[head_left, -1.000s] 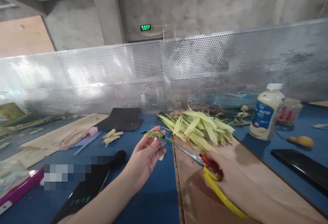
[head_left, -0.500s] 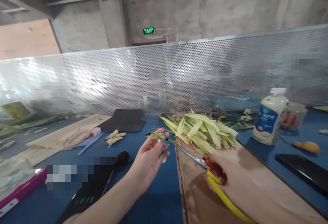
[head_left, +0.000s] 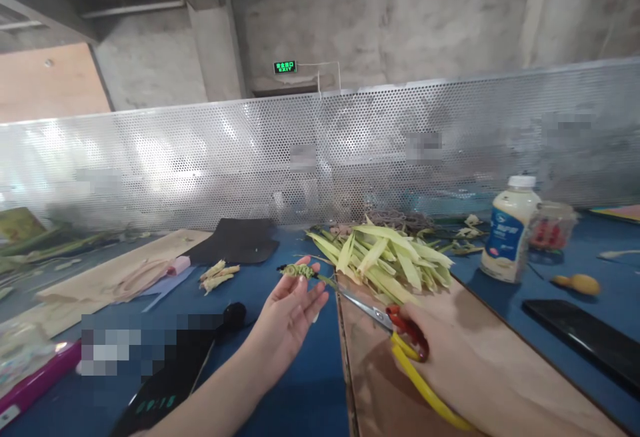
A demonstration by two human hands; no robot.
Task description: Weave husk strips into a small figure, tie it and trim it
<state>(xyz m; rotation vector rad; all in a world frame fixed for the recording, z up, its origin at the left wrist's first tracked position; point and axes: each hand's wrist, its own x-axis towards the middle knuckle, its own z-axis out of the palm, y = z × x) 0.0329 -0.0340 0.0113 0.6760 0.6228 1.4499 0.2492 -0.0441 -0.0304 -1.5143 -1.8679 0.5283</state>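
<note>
My left hand [head_left: 290,313] pinches a small woven green leaf piece [head_left: 299,270] at its fingertips, above the blue table [head_left: 300,390]. My right hand [head_left: 450,357] grips scissors [head_left: 395,330] with red and yellow handles; the blades point left toward the stem of the woven piece and touch it. Just beyond lies a pile of yellow-green leaf strips [head_left: 387,257], partly on a brown board [head_left: 500,350] under my right hand.
A white bottle with a blue label [head_left: 507,230] stands at the right, by a clear box of red items [head_left: 553,227]. A dark phone [head_left: 585,337] and a yellow fruit [head_left: 577,283] lie right. A perforated metal screen [head_left: 200,157] backs the table. Black mat [head_left: 240,240], leaf scraps [head_left: 217,273].
Both hands keep their hold and pose; the view has shifted slightly, and the scissors stay at the woven piece's stem.
</note>
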